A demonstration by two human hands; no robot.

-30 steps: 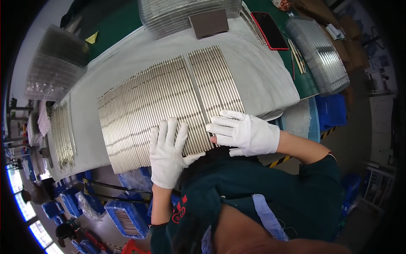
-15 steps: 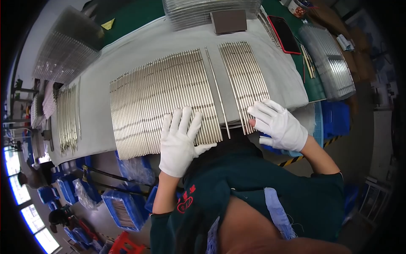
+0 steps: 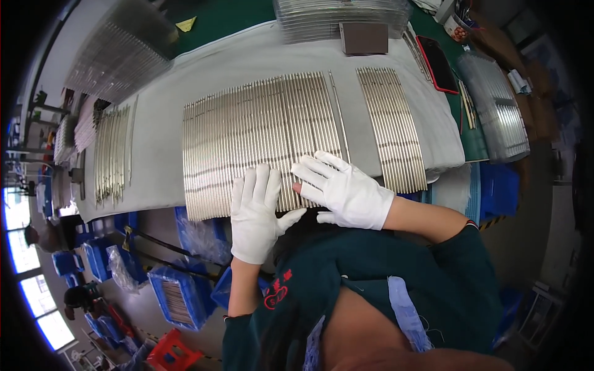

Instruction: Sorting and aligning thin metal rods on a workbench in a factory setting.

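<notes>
A wide row of thin, shiny metal rods [image 3: 235, 136] lies side by side on the white cloth. My left hand [image 3: 253, 213], in a white glove, rests flat with fingers spread over the near part of this row. Beside it, my gloved right hand [image 3: 349, 195] lies open across the row's near right end, one bare fingertip showing. One single rod [image 3: 339, 111] lies just right of the row, its near end hidden by the right hand. Farther right is a narrower group of rods [image 3: 393, 130], apart from both hands.
The white cloth [image 3: 158, 142] covers a green-topped table. More rods [image 3: 112, 154] lie at the far left. Stacked clear ribbed trays [image 3: 117, 55], a brown block [image 3: 364, 38], a red-edged phone [image 3: 437, 65] and another clear tray stack [image 3: 495, 105] stand around. Blue bins [image 3: 179, 297] sit below.
My right hand has moved left, from the narrower group to the right end of the wide row. My left hand stays on the wide row. The whole view has shifted slightly.
</notes>
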